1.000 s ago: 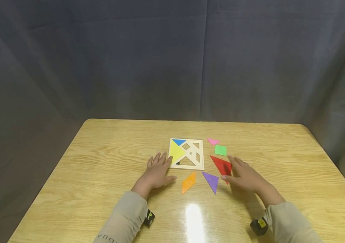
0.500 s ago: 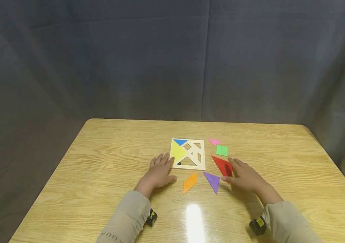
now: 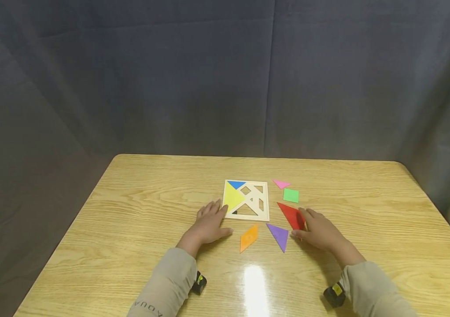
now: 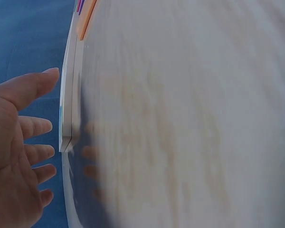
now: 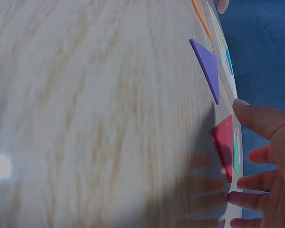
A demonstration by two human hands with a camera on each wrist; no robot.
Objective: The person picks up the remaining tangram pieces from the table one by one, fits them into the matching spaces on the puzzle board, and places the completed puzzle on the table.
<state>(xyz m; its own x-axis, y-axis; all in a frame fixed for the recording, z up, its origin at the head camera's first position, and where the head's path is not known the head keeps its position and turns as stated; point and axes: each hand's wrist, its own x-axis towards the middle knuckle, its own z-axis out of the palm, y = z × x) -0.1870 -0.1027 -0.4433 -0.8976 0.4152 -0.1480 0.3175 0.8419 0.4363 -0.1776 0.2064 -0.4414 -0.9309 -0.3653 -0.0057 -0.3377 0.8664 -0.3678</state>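
Note:
My left hand (image 3: 207,226) lies beside the lower left of a pale tangram board (image 3: 266,207), fingers spread. One fingertip overlaps the board's edge; contact is hard to tell. A yellow triangle (image 3: 232,197) and a blue triangle (image 3: 236,184) are set in the board, whose other cutouts are bare. Over the red triangle (image 3: 290,215), right of the board, is my right hand (image 3: 322,231), thumb and fingers apart. In the right wrist view the red triangle (image 5: 223,142) lies flat on the table, with the thumb apart from it. The hand hides its right part in the head view.
An orange parallelogram (image 3: 248,238) and a purple triangle (image 3: 279,236) lie in front of the board. A green square (image 3: 290,195) and a pink triangle (image 3: 282,184) are to its right. Wooden table (image 3: 149,185); dark curtain (image 3: 193,88) behind.
The head view has shifted slightly, moving everything a little to the right. My right hand's thumb and fingertips have come slightly closer together over the red triangle. My left hand stays beside the board.

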